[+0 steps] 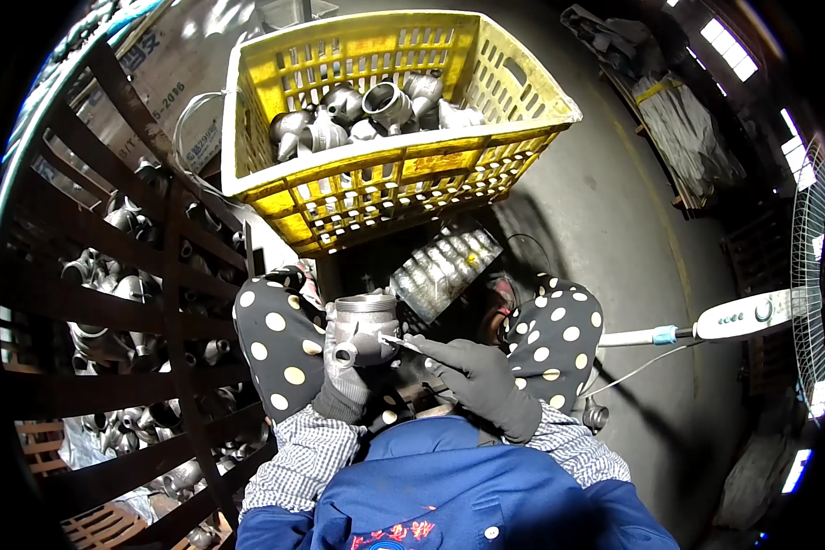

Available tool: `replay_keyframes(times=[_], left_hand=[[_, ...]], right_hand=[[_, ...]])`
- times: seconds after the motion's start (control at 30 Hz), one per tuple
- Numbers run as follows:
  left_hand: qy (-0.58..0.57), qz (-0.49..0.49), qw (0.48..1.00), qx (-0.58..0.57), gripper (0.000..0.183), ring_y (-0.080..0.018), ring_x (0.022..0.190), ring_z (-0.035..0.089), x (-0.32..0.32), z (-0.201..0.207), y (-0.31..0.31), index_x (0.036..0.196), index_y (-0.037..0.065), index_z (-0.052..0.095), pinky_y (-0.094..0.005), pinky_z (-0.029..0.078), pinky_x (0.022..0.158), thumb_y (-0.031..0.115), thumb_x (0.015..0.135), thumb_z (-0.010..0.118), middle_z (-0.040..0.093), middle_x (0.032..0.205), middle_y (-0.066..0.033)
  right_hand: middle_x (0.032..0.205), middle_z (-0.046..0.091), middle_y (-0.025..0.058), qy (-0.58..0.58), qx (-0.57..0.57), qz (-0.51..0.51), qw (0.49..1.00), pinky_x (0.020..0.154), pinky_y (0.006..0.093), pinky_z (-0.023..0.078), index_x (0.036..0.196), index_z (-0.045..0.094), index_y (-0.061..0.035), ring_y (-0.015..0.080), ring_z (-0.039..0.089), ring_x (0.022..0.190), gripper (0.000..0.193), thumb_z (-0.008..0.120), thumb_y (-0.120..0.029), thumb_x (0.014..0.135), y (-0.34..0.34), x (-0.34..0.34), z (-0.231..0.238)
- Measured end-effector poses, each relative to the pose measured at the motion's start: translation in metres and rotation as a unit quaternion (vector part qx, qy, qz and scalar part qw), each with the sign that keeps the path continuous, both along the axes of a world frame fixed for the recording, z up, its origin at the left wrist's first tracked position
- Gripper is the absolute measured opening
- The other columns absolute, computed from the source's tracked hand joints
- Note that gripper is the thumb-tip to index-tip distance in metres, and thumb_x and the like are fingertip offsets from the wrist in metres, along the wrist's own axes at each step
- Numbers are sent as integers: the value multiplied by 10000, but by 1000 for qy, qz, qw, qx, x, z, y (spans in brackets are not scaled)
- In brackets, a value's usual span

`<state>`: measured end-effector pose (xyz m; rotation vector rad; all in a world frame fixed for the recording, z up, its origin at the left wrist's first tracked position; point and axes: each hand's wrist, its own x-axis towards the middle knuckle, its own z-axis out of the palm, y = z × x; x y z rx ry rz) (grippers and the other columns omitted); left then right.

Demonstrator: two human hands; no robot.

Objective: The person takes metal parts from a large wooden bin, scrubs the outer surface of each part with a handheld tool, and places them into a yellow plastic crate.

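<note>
Both gloved hands are working below the yellow crate (376, 174): left hand (344, 390) fingers are gripping a grey metal pipe fitting (365, 328); right hand (486, 380) fingers are pinching a thin tool (401, 342) against it.

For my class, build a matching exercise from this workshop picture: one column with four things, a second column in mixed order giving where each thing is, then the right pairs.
Things
1. Metal pipe fitting
2. Yellow crate
3. Thin metal tool
4. Dark slatted bin

Places
A. At the person's left, holding many fittings
B. In the gloved right hand, tip at the fitting
C. Gripped by the gloved left hand, between the knees
D. On the floor ahead of the person, with grey fittings inside

Pairs: 1-C, 2-D, 3-B, 4-A
</note>
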<state>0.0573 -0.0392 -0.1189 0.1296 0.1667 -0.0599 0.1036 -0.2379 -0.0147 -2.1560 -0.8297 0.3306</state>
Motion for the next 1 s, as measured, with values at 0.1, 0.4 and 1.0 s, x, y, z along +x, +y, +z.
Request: replay_keyframes(times=[0.1, 0.4, 1.0], left_hand=[[-11, 14, 997, 80, 734, -332, 937, 637, 3, 9, -3, 1341, -38, 359, -407, 562, 785, 554, 915, 435, 594, 1098, -236], [33, -9, 990, 134, 803, -290, 886, 650, -1, 27, -6, 1298, -17, 416, -347, 565, 702, 624, 831, 545, 617, 1055, -188], [-11, -109, 992, -63, 555, -312, 975, 619, 13, -53, 2, 1290, 20, 445, -449, 558, 796, 470, 966, 410, 571, 1167, -186]], right_hand=[[730, 569, 43, -48, -42, 13, 998, 576, 335, 480, 1289, 564, -273, 211, 591, 663, 446, 592, -166, 857, -1, 0, 1], [801, 636, 99, 1, -7, 13, 1000, 608, 307, 473, 1207, 632, -140, 214, 611, 681, 375, 656, -112, 834, -5, 2, 1], [1164, 522, 178, 33, 152, -36, 987, 929, 362, 441, 1233, 530, 5, 301, 542, 1071, 597, 742, -221, 722, 41, 23, -13]])
